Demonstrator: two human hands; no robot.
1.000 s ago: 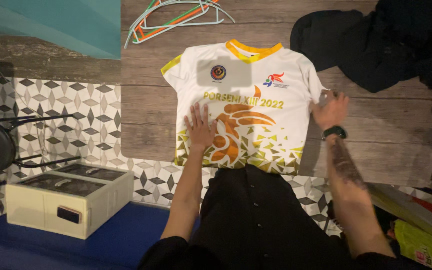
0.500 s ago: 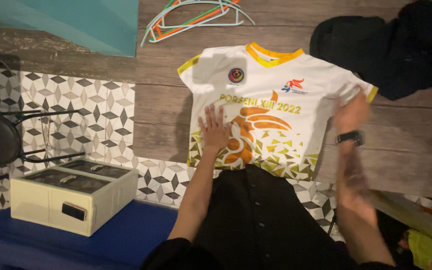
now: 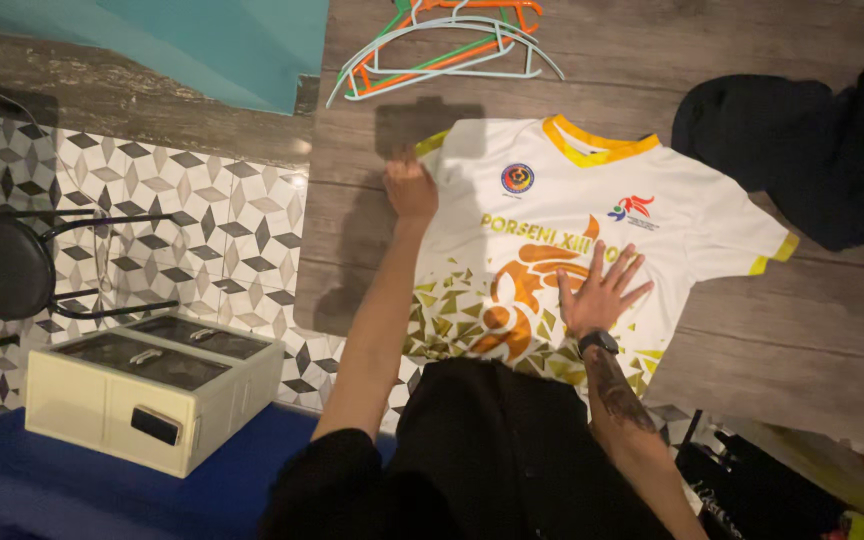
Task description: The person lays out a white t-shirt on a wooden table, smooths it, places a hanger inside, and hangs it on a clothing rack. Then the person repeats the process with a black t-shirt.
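A white jersey (image 3: 552, 180) with a yellow collar and an orange-and-yellow print lies face up and spread flat on the wooden surface (image 3: 752, 350). At the shirt's left sleeve, my left hand (image 3: 410, 190) has its fingers closed on the sleeve edge. My right hand (image 3: 602, 290), with a dark watch on the wrist, lies flat on the lower middle of the print, fingers spread. The jersey's bottom hem is hidden behind my black clothing.
Several coloured clothes hangers (image 3: 442, 40) lie beyond the jersey. A dark garment (image 3: 812, 150) is heaped at the right. A cream plastic drawer box (image 3: 152, 390) sits on a blue mat (image 3: 42, 490) at lower left, near a black stool (image 3: 12, 265) on patterned tiles.
My left hand left the middle of the print and went to the left sleeve. My right hand came from the right sleeve to rest flat on the print. The sleeves now lie spread.
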